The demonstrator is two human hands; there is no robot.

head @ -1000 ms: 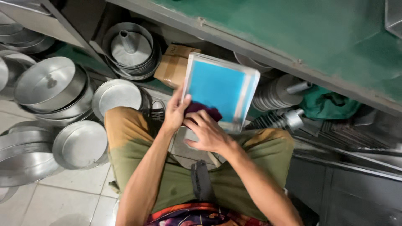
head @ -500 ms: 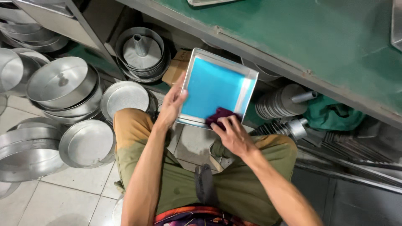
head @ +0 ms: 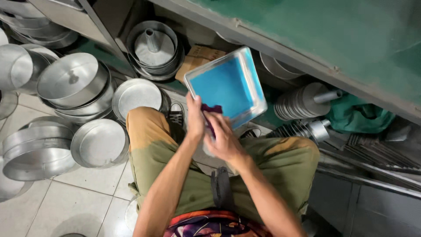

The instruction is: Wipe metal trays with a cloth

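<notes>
I am crouched over a tiled floor with a square metal baking tray [head: 228, 85] held up in front of my knees; its inside shows bright blue. My left hand [head: 195, 119] grips the tray's near left edge, thumb on the rim. My right hand [head: 224, 137] presses a dark purple cloth [head: 211, 109] against the tray's near edge, right beside my left hand. The cloth is mostly hidden under my fingers.
Several round metal cake pans [head: 72, 85] sit stacked on the floor at left. A tube pan [head: 153, 46] rests under a shelf behind them. A green-topped table [head: 333, 39] overhangs at upper right, with stacked tube moulds [head: 302, 103], a green cloth [head: 357, 116] and a cardboard box [head: 197, 59] below it.
My right hand with the cloth slid from the tray's lower right edge leftward to beside my left hand. The tray tilted and the view shifted slightly.
</notes>
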